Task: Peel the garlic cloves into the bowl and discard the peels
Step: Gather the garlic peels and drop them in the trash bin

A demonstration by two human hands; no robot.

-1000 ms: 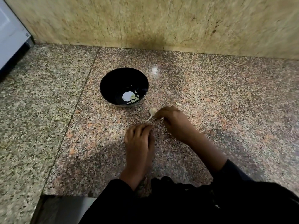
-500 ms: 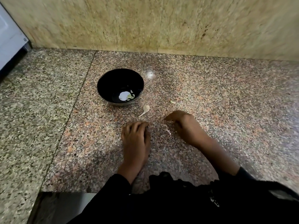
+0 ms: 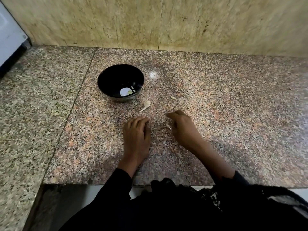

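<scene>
A black bowl (image 3: pixel 106 77) stands on the granite counter with a pale peeled clove and small white bits at its bottom. An unpeeled garlic clove (image 3: pixel 147 104) with a thin tail lies just right of the bowl, and a small peel scrap (image 3: pixel 173 97) lies further right. My left hand (image 3: pixel 136 135) rests palm down on the counter, fingers loosely bent; whatever is under it is hidden. My right hand (image 3: pixel 182 127) sits to the right with curled fingers, pinching thin garlic peel (image 3: pixel 168 125) against the counter.
A beige stone wall (image 3: pixel 166 22) closes the back of the counter. A white appliance (image 3: pixel 10 39) stands at the far left. The counter's front edge (image 3: pixel 100 184) runs just below my wrists, with my black sleeves over it.
My right hand let go of the garlic clove beside the bowl and drew back toward me to the peels. My left hand stayed in place.
</scene>
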